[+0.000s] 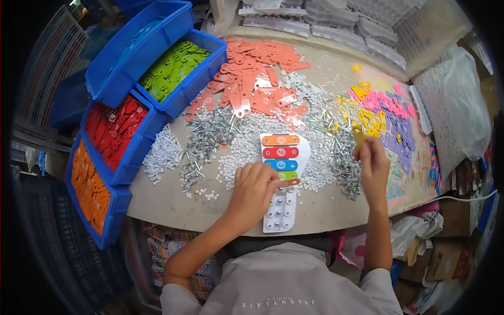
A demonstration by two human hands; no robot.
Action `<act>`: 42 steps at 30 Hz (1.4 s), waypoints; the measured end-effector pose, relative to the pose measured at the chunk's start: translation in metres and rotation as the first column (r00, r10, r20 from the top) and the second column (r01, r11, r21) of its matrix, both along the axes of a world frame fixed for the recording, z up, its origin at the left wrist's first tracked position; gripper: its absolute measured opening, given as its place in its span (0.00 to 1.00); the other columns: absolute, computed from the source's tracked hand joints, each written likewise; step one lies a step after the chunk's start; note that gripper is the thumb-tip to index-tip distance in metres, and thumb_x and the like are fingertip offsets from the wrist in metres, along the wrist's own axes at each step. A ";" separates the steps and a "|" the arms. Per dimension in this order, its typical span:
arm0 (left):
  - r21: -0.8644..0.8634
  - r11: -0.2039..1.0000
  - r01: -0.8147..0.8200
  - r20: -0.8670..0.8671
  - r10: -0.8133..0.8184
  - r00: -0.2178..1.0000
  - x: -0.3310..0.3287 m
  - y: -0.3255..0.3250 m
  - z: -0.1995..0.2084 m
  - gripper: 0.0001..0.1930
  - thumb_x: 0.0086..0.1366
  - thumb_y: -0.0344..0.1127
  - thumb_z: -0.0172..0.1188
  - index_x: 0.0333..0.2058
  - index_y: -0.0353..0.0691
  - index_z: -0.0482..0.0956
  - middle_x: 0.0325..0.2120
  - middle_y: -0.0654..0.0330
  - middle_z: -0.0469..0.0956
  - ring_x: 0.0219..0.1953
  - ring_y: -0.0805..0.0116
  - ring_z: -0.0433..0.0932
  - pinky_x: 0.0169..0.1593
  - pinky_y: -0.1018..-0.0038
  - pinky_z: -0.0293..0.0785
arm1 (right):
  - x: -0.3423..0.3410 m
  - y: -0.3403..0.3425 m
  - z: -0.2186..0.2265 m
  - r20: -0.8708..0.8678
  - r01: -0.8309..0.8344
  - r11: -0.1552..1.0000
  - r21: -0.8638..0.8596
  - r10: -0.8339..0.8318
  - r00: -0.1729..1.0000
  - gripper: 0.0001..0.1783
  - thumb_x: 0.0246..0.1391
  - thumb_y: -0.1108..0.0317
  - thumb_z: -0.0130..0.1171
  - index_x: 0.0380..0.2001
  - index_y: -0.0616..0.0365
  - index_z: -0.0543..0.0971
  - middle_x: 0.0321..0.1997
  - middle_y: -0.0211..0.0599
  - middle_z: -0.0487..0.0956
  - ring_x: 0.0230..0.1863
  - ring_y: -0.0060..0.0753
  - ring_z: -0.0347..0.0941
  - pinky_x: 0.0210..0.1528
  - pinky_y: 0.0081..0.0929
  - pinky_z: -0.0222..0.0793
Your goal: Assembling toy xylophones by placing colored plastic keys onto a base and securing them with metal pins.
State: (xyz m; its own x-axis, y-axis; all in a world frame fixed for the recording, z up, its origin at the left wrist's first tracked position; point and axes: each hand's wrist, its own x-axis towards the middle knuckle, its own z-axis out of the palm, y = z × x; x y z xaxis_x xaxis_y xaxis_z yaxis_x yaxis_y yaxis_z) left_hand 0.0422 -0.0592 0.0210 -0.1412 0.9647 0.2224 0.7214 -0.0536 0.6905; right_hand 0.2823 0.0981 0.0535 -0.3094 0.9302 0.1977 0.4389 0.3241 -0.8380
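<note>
A white plastic base point(280, 212) lies near the table's front edge, with pegs showing on its lower part. Across its upper part sit an orange strip point(281, 140), a red strip point(274, 153), a blue strip point(286, 164) and a green strip point(290, 176). My left hand point(251, 191) is closed on a coral strip point(290, 183) just below the green one; its fingertips cover the strip's left end. To the right, my right hand point(374, 165) pinches a yellow piece point(358, 131) above the metal rivets point(347, 168).
Blue bins hold green point(176, 68), red point(116, 128) and orange strips point(89, 181) at left. A coral strip pile point(249, 79) lies at the back, above small white caps point(252, 139) and metal pins point(210, 131). Yellow, pink and purple pieces point(401, 139) spread at right.
</note>
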 end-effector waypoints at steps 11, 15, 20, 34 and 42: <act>-0.316 0.944 0.091 0.882 0.257 0.395 -0.024 -0.036 0.023 0.11 0.65 0.26 0.65 0.45 0.30 0.78 0.30 0.62 0.80 0.29 0.80 0.76 0.31 0.83 0.74 | -0.019 -0.076 -0.008 -0.331 -0.363 0.700 -0.615 0.189 0.924 0.10 0.67 0.71 0.54 0.48 0.62 0.72 0.32 0.31 0.80 0.34 0.15 0.73 0.40 0.18 0.68; -0.233 0.970 0.065 0.955 0.216 0.205 -0.039 -0.051 0.004 0.10 0.63 0.28 0.67 0.40 0.32 0.78 0.36 0.59 0.80 0.30 0.76 0.78 0.34 0.81 0.76 | -0.022 -0.082 -0.012 -0.299 -0.380 0.710 -0.593 0.244 0.923 0.08 0.67 0.71 0.55 0.45 0.61 0.72 0.33 0.30 0.79 0.34 0.16 0.73 0.41 0.18 0.68; -0.153 0.987 0.038 0.987 0.155 -0.039 -0.034 -0.051 -0.002 0.11 0.70 0.38 0.62 0.41 0.36 0.74 0.38 0.54 0.80 0.32 0.68 0.81 0.32 0.80 0.77 | -0.028 -0.086 -0.007 -0.114 -0.410 0.769 -0.491 0.410 0.905 0.05 0.67 0.71 0.54 0.39 0.60 0.71 0.33 0.28 0.76 0.36 0.18 0.73 0.42 0.19 0.68; -0.247 0.966 0.072 0.958 0.232 0.170 -0.026 -0.044 0.009 0.21 0.70 0.28 0.56 0.56 0.38 0.57 0.36 0.52 0.79 0.41 0.56 0.85 0.30 0.78 0.82 | -0.029 -0.087 0.006 -0.181 -0.304 0.798 -0.521 0.244 0.953 0.13 0.71 0.72 0.45 0.55 0.57 0.71 0.39 0.34 0.75 0.28 0.15 0.67 0.28 0.15 0.63; -0.245 0.966 -0.087 0.770 0.248 0.588 -0.025 -0.050 0.009 0.15 0.67 0.23 0.60 0.48 0.35 0.65 0.38 0.55 0.79 0.40 0.68 0.83 0.38 0.79 0.80 | -0.043 -0.103 -0.005 0.118 -0.310 0.931 -0.190 0.336 0.935 0.06 0.59 0.79 0.58 0.39 0.61 0.79 0.42 0.41 0.76 0.39 0.33 0.74 0.45 0.26 0.71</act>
State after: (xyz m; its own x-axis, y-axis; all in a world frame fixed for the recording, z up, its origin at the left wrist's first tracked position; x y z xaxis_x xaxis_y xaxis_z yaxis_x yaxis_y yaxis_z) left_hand 0.0175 -0.1094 0.0302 -0.3460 0.9135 -0.2139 -0.1266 0.1804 0.9754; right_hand 0.2391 -0.0047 0.0486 -0.6122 0.7904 -0.0208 0.4550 0.3307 -0.8268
